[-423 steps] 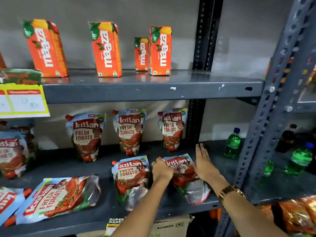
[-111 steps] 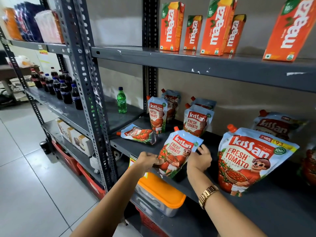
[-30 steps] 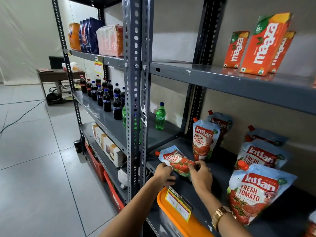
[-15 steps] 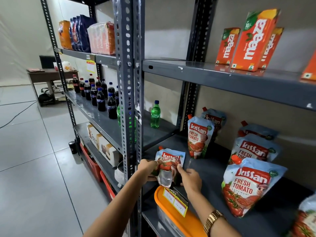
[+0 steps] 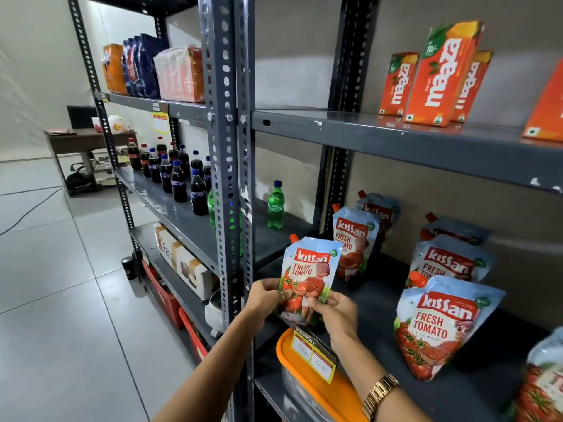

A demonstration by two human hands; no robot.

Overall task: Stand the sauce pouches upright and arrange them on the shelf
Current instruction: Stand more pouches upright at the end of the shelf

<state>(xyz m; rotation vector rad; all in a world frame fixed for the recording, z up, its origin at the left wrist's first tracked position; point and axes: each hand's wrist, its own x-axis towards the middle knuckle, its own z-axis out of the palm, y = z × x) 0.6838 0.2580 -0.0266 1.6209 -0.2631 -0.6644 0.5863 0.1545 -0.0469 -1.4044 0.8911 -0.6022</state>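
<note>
A Kissan tomato sauce pouch (image 5: 310,266) stands upright at the near left corner of the grey middle shelf (image 5: 380,303). My left hand (image 5: 265,298) pinches its lower left edge and my right hand (image 5: 338,312) grips its lower right edge. Behind it another pouch (image 5: 355,242) stands upright, with one more pouch (image 5: 382,214) at the back wall. To the right, a large pouch (image 5: 438,324) stands at the shelf front, with two pouches (image 5: 447,263) behind it. A further pouch (image 5: 545,379) is cut off at the right edge.
A perforated steel upright (image 5: 227,178) stands just left of my hands. An orange-lidded tub (image 5: 307,379) and yellow price tags (image 5: 313,351) sit below the shelf edge. Maaza cartons (image 5: 438,74) line the upper shelf. A green bottle (image 5: 275,205) and cola bottles (image 5: 173,175) stand on the left shelf.
The pouch that lay flat on the shelf has been lifted and stood upright at the shelf's front left corner. Both hands have slid down to its lower edges.
</note>
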